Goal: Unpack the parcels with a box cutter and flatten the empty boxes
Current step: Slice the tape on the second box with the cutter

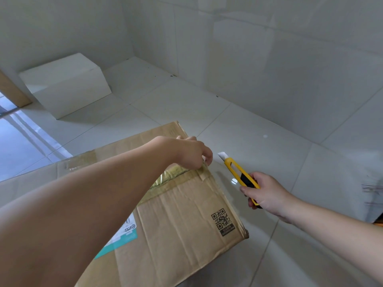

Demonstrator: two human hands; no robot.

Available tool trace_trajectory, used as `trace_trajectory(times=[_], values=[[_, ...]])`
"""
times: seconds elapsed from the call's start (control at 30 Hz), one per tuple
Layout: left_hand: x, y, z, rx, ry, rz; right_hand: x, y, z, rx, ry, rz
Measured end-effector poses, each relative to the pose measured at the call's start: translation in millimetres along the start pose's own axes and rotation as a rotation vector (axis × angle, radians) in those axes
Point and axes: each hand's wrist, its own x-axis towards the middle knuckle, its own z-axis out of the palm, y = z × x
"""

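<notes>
Brown corrugated cardboard fills the lower middle of our head view: a cardboard box (178,220) lies flat on the glossy pale-tiled floor (269,141), its top face toward us. We see a strip of clear tape (165,181) running across the top along the seam, wrinkled and shiny, a printed QR code (222,221) near the right edge, and a white and teal shipping label (124,233) partly hidden under our left forearm.

Our left hand (186,152) reaches across the box to its far right edge. The fingers (207,158) are curled downward and pinch the loose end of the tape where it folds over that edge.

Our right hand (263,193) is off to the right of the box, above bare floor and apart from the cardboard. Its fingers are wrapped round the rear of a yellow and black box cutter (240,172), with the thumb lying along the handle. The short pale blade is extended and points up and left toward the box corner, just beside our left hand without touching it.

Farther back on the left, a white box (68,83) sits on the floor against the pale wall (269,48). A grey, blurred shape (371,191) shows at the right edge; we cannot tell what it is.
</notes>
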Motion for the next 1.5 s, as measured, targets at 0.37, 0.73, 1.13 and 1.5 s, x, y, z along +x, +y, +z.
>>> trace_trajectory(times=[0.37, 0.73, 1.13, 1.5], values=[[-9.4, -9.0, -10.6, -0.068, 0.220, 0.043, -6.1, -10.8, 2.0, 0.022, -0.046, -0.016], [-44.3, -118.0, 9.9, 0.002, 0.382, -0.463, -47.4, -48.5, 29.2, -0.924, -0.323, -0.490], [-31.4, -136.9, 19.8, 0.066, 0.399, -0.484, -50.7, -61.3, 36.4, -1.279, -0.431, -0.680], [-80.3, -222.2, 24.0, -0.182, 0.545, -0.725, -17.8, -82.4, 41.2, -0.665, 0.206, -0.399]])
